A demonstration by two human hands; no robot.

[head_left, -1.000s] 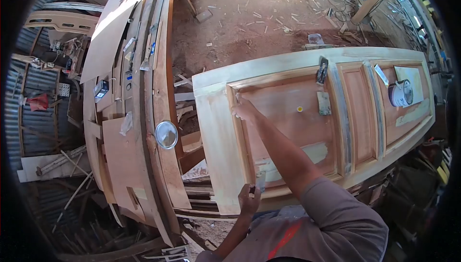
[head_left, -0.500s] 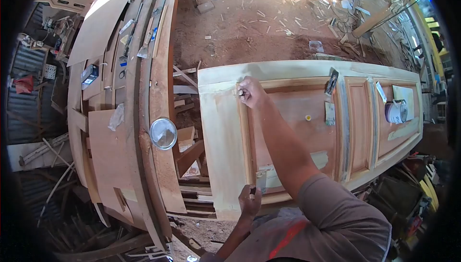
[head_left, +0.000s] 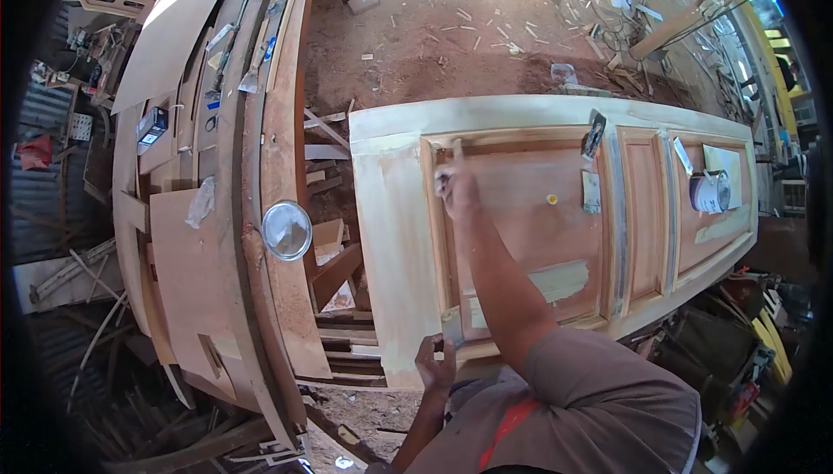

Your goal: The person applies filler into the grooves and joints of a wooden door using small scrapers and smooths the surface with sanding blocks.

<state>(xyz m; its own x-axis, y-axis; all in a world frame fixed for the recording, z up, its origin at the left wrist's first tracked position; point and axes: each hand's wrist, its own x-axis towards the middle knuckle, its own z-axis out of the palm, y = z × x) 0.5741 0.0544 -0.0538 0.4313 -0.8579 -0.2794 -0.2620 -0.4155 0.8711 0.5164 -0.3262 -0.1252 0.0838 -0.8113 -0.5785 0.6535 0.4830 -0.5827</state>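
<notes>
The right hand (head_left: 458, 192), blurred and curled, is over the far left part of the wooden door (head_left: 395, 257); whether it grips anything I cannot tell. The left hand (head_left: 436, 363) holds a scraper (head_left: 452, 327) at the door's near edge. A tin (head_left: 709, 193) stands on its right panel (head_left: 718, 224); left of the door, a round lid (head_left: 286, 231) rests on planks (head_left: 297, 326)

Looks like a woodworking workshop: boards (head_left: 195, 274) at left, wood scraps (head_left: 463, 15) on the floor (head_left: 382, 79) at upper centre, corrugated metal (head_left: 39, 200) far left.
</notes>
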